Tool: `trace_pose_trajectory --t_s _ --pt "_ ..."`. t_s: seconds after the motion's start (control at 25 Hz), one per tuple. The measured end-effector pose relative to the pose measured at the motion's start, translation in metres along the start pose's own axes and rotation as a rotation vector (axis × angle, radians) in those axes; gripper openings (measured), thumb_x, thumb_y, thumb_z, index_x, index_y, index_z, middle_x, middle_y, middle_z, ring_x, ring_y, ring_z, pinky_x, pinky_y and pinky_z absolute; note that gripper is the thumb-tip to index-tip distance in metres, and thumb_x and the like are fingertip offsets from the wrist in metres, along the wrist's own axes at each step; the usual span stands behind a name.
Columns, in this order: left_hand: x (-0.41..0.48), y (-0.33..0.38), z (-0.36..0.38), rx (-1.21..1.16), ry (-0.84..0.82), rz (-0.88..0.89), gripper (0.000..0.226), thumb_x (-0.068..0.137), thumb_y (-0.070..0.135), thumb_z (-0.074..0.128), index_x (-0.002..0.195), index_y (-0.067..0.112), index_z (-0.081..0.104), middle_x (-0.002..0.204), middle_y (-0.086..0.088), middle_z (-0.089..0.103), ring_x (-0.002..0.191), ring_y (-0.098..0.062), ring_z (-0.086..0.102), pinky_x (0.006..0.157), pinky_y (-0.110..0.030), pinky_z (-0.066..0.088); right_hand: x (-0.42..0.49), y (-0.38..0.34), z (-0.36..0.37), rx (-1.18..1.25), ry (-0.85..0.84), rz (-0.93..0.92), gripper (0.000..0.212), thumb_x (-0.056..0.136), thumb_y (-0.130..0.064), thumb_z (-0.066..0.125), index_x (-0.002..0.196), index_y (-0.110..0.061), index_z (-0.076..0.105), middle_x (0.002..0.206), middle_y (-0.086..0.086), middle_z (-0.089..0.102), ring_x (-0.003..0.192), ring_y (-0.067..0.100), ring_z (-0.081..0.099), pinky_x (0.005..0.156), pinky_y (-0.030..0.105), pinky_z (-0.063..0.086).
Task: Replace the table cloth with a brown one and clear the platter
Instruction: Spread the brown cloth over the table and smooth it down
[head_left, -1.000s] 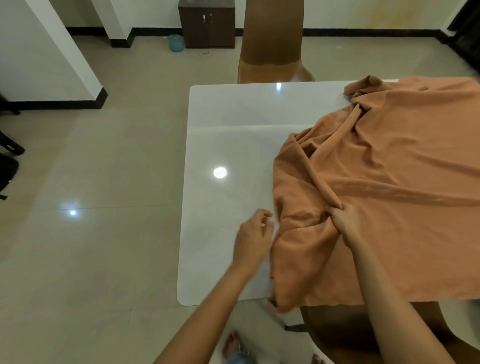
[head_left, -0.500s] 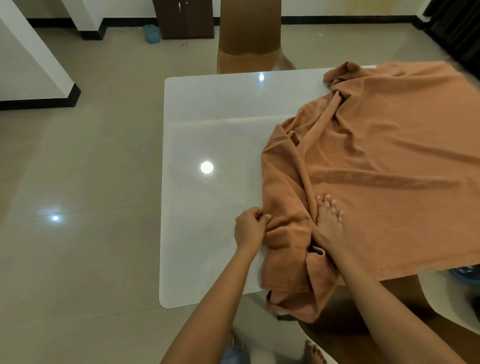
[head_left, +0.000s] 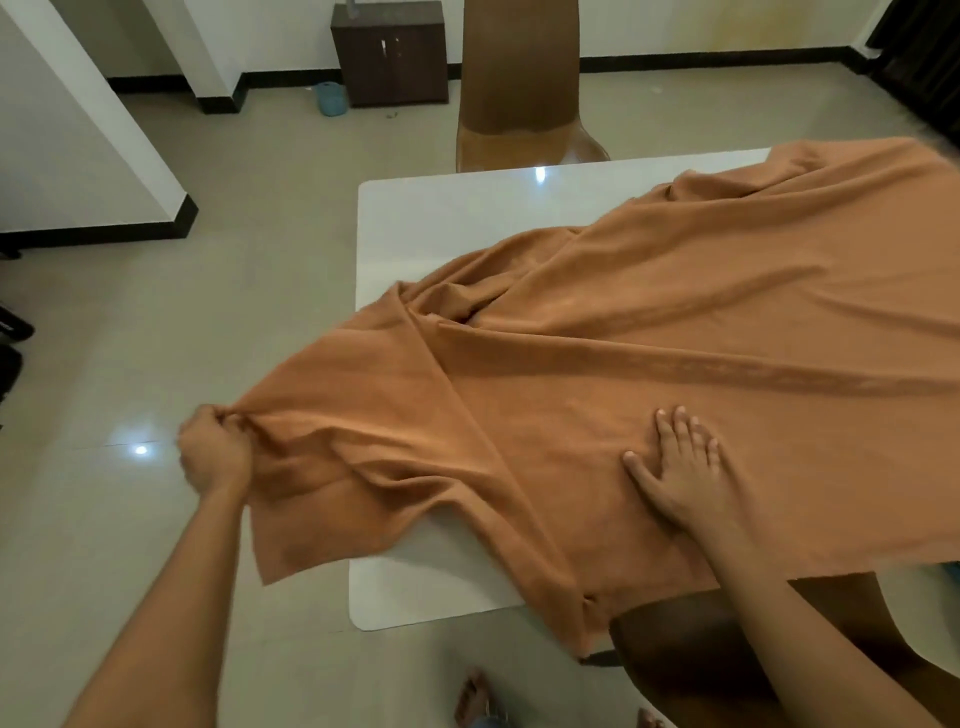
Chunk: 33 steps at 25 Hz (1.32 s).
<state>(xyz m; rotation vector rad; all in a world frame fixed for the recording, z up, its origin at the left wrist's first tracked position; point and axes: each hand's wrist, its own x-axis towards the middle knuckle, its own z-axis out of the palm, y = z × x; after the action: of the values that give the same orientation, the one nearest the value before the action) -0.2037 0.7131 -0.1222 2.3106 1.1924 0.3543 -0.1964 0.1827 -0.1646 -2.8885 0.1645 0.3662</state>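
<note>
1. Foot (head_left: 475, 696) and a dark chair seat (head_left: 696, 654) lie nearest, at 6 and 5 o'clock, the seat tucked under the counter's near edge.
2. At 4 o'clock the right hand (head_left: 680, 467) lies flat, fingers straight and spread, pressing the brown cloth (head_left: 623, 322) onto the counter (head_left: 441, 218). It pins the cloth and grips nothing.
3. At 8 o'clock the left hand (head_left: 213, 457) pinches a bunched bit of the cloth's edge, held out past the counter's left end, above the floor. The cloth between the two hands is drawn into long ridges.
4. The cloth looks soft, limp and fairly light, with a towel-like nap, and not fragile. On this glossy top it would probably slide easily, so one flat palm may not hold it against a hard pull. The hem or a corner seems the best place to take it, one in each hand, since a pinched mid-fold drags wrinkles along.
5. The cloth covers the counter from the middle out to 3 o'clock, where it runs out of view. Folds are heaped near the centre. White top shows bare at 11 to 12 o'clock and at the near-left corner, 7 o'clock.
6. Farthest off, a tall-backed chair (head_left: 519, 78) stands at 12 o'clock and a dark cabinet (head_left: 392, 52) at 11. No platter is in view.
</note>
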Motion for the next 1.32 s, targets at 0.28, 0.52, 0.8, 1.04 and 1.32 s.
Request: trace_pose_trajectory --t_s 0.28,0.52,0.8,1.04,1.32 --pt "-0.029 -0.016 0.010 0.033 -0.036 0.316 0.043 0.085 0.008 0.060 0.125 -0.003 0.048 0.127 -0.029 0.047 0.118 -0.047 0.046 0.102 -0.050 0.038 -0.004 -0.017 0.008 0.006 0.078 0.058 0.099 0.073 -0.074 0.006 0.153 -0.016 0.001 0.160 0.012 -0.003 0.148 0.027 -0.006 0.119 0.047 -0.006" --pt "-0.139 0.072 0.089 0.176 -0.481 0.870 0.060 0.096 0.055 0.029 0.150 0.033 0.020 0.161 -0.003 0.003 0.148 -0.024 -0.001 0.118 -0.043 -0.003 -0.018 -0.130 0.040 0.050 0.143 -0.259 0.075 0.088 -0.064 0.020 0.153 -0.030 0.007 0.160 0.001 -0.004 0.148 0.021 -0.004 0.118 0.043 -0.008" --pt "-0.112 0.037 0.089 0.227 -0.457 0.602 0.082 0.079 0.077 0.016 0.150 0.039 0.010 0.161 0.004 0.002 0.148 -0.021 0.004 0.118 -0.043 0.009 -0.021 -0.128 0.045 -0.025 0.147 -0.303 0.071 0.088 -0.067 0.025 0.151 -0.039 0.009 0.160 -0.005 0.004 0.148 0.013 0.000 0.120 0.041 -0.001" --pt "-0.047 0.026 0.080 0.307 -0.457 0.473 0.079 0.083 0.075 0.016 0.151 0.035 0.013 0.156 -0.006 0.025 0.143 -0.025 0.023 0.117 -0.049 0.000 -0.020 -0.130 0.046 -0.038 0.165 -0.300 0.071 0.089 -0.066 0.030 0.151 -0.039 0.011 0.160 -0.006 0.006 0.148 0.012 0.001 0.119 0.042 0.001" --pt "-0.077 0.112 0.097 0.155 -0.171 0.843 0.063 0.091 0.049 0.043 0.138 0.007 0.044 0.146 -0.021 0.039 0.137 -0.036 0.034 0.117 -0.052 0.015 -0.016 -0.135 0.046 -0.029 0.161 -0.292 0.076 0.086 -0.064 0.037 0.152 -0.034 0.014 0.161 -0.002 0.009 0.148 0.016 0.003 0.118 0.047 0.007"
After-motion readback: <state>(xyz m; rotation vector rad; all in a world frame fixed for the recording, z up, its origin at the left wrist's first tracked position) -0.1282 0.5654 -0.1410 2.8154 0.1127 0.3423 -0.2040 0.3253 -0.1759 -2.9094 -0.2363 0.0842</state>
